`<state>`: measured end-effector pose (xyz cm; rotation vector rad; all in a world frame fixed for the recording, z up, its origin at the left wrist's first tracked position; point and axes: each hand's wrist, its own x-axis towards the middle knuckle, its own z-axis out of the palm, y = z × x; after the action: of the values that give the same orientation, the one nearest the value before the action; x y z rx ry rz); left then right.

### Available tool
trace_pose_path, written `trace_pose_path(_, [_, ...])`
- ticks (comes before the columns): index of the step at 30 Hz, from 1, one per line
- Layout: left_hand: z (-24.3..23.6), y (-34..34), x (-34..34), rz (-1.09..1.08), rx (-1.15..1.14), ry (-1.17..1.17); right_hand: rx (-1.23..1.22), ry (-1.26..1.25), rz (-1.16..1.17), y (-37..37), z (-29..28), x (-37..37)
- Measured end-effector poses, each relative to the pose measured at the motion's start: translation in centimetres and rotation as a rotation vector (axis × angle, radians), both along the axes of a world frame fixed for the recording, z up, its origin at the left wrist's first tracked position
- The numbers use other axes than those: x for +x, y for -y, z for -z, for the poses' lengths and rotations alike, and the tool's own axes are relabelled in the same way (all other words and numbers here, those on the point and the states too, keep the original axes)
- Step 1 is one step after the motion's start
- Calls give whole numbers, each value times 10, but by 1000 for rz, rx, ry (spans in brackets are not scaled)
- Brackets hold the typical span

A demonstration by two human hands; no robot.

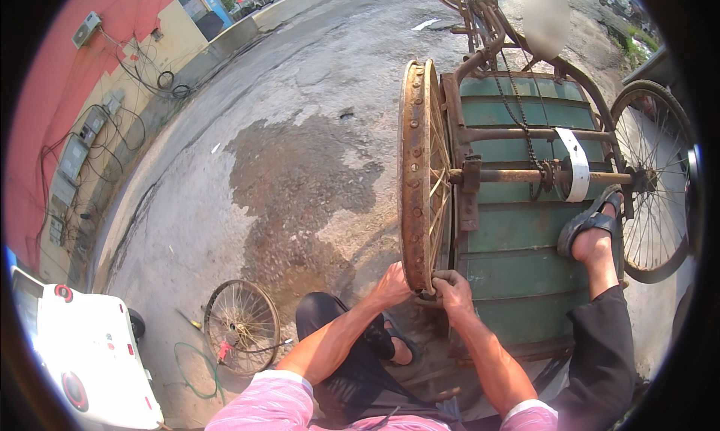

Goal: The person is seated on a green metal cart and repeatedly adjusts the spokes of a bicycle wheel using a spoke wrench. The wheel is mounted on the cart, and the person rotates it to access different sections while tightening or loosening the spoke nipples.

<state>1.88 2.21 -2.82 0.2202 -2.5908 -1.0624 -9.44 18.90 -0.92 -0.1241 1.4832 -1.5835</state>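
A rusty spoked wheel rim (412, 161) with no tyre on it stands on the left end of the axle (517, 176) of an overturned cart with green slats (517, 240). My left hand (393, 285) is closed against the bottom of the rim from its outer side. Facing it, my right hand (454, 292) pinches the rim's lowest edge with thumb and fingers. Whether a small part is held between the fingers cannot be made out. The chain (514, 105) runs from the axle toward the cart's far end.
A loose spoked wheel (241, 326) lies on the ground at left, with a red-handled tool (224, 350) and a green hose (184, 371) by it. A white vehicle (86, 348) stands lower left. A sandalled foot (592, 225) rests on the cart near its tyred right wheel (652, 180).
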Motion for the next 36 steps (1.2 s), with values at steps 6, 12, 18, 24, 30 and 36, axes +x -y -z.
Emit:
trace_pose_path(6, [17, 13, -3, 74, -183, -84, 153, -237, -134, 6, -21, -8])
trace_pose_path(12, [-10, 2, 1, -76, 53, -30, 118, -396, -103, 13, 1, -10])
trace_pose_path(18, [-18, 7, 7, -57, 113, 107, 86, -490, -105, 12, -2, -7])
trace_pose_path(24, [-8, 7, 1, -67, 178, 154, 104, -515, -166, 12, 2, -11])
trace_pose_path(30, [4, 9, 4, -55, -145, 192, 111, -585, -140, 11, 1, -4])
trace_pose_path(36, [-14, 8, -2, 32, -58, 245, 67, -852, -6, 14, 4, -2])
